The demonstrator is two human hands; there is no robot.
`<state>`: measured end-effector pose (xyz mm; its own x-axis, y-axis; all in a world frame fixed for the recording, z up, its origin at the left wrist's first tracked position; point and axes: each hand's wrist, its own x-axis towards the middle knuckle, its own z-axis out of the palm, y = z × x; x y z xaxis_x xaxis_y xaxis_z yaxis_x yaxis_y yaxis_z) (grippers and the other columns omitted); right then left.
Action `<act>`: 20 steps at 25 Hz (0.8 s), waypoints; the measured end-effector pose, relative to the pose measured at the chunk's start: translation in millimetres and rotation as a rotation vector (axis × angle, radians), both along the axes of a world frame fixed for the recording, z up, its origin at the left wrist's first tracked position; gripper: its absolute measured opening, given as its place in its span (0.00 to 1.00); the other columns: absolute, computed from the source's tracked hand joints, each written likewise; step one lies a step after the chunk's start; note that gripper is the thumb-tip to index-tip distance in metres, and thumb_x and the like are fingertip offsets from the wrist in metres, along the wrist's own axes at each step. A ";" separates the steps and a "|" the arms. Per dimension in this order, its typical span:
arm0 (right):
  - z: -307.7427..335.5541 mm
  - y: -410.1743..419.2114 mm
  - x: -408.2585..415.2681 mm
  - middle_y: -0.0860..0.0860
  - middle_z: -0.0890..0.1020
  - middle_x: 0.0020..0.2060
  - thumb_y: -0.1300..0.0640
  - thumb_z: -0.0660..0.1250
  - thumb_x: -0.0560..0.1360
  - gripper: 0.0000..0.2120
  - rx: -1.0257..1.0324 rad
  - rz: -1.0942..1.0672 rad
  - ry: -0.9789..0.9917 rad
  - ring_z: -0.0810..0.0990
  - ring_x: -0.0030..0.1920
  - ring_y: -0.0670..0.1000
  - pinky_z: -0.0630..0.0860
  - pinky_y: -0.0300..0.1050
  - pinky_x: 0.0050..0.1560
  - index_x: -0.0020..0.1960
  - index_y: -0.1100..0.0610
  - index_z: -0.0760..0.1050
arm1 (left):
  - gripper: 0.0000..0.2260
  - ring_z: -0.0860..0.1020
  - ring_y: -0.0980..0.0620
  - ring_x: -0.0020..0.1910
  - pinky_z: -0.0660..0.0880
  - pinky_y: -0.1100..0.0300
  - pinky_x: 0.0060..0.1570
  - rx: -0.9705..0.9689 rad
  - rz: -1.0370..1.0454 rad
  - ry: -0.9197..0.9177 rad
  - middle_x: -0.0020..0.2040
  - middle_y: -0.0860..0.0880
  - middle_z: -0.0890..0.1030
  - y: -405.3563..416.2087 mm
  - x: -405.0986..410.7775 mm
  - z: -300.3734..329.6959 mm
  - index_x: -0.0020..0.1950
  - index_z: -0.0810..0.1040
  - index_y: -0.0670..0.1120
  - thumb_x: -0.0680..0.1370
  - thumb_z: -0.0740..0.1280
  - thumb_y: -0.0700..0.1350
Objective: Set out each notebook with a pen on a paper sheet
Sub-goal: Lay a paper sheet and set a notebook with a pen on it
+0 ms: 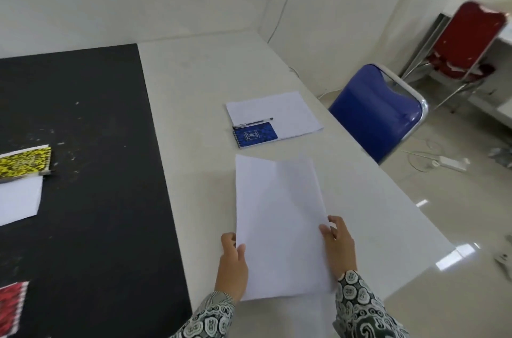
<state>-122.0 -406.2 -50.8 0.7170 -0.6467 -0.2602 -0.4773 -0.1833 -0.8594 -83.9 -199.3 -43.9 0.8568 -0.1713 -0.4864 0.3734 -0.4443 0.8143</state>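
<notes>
Both hands hold one white paper sheet (279,227) low over the white table (194,105): left hand (232,263) thumb pinching its left edge, right hand (339,246) fingers curled on right edge. Beyond it, blue notebook (255,135) and black pen (253,123) lie on another sheet (288,110); yellow notebook (25,160) far left on black mat (83,171)

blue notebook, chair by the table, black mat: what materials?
Blue notebook: glossy printed card cover, wire spiral along one edge. Blue chair: shiny vinyl-like padding on a chromed metal tube frame. Black mat: matte sheet, scuffed with pale marks; rubber or board, unclear.
</notes>
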 end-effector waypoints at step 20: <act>-0.6 -280.2 42.4 0.53 0.85 0.39 0.65 0.59 0.77 0.11 -0.019 0.566 0.073 0.81 0.30 0.41 0.76 0.31 0.31 0.56 0.56 0.73 | 0.59 0.46 0.48 0.76 0.48 0.48 0.73 0.712 -0.242 -0.206 0.77 0.49 0.45 -108.5 -2.9 -30.7 0.75 0.41 0.52 0.49 0.56 0.75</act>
